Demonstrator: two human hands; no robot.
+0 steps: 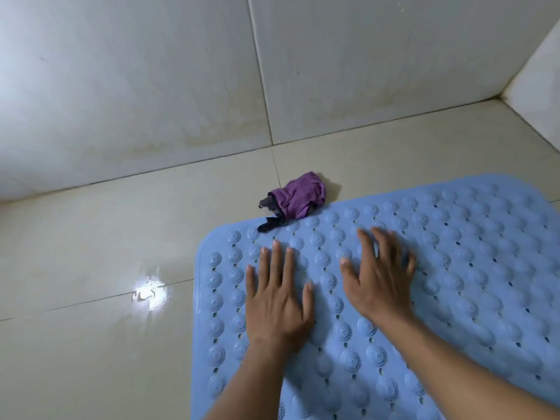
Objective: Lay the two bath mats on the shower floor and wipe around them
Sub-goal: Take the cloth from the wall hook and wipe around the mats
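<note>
- Both hands lie flat, palms down and fingers spread, on a blue bath mat point(424, 298); neither grips anything. The left hand point(277, 301) presses near the mat's left edge, the right hand point(378, 280) just beside it toward the middle, and it looks blurred, so I judge it is sliding.
- One mat only is in view, spread on the floor tiles point(91, 344) and running off the bottom and right of the frame. The second mat is not visible, so half of the laying seems left to do.
- Risk at the hands: if they press only in one patch, the underside may not seat evenly elsewhere, and the mat could creep or ripple when pushed. Whether it has suckers beneath cannot be told.
- Risk at the left: a bright glare spot point(151, 294) on the tiles suggests a wet, glossy floor; a mat laid on a film of water may skate sideways, and a kneeling person may slip too.
- Risk at the far edge: a crumpled purple cloth point(298, 197) lies touching the mat's far rim, its dark tail point(268, 225) seemingly on the rim. Pushing the mat forward could trap the cloth beneath, lifting that edge and hindering the wipe.
- Farther off, the wall tiles point(151, 86) show yellowish staining near the floor joint; wiping there is untouched as far as I can judge.
</note>
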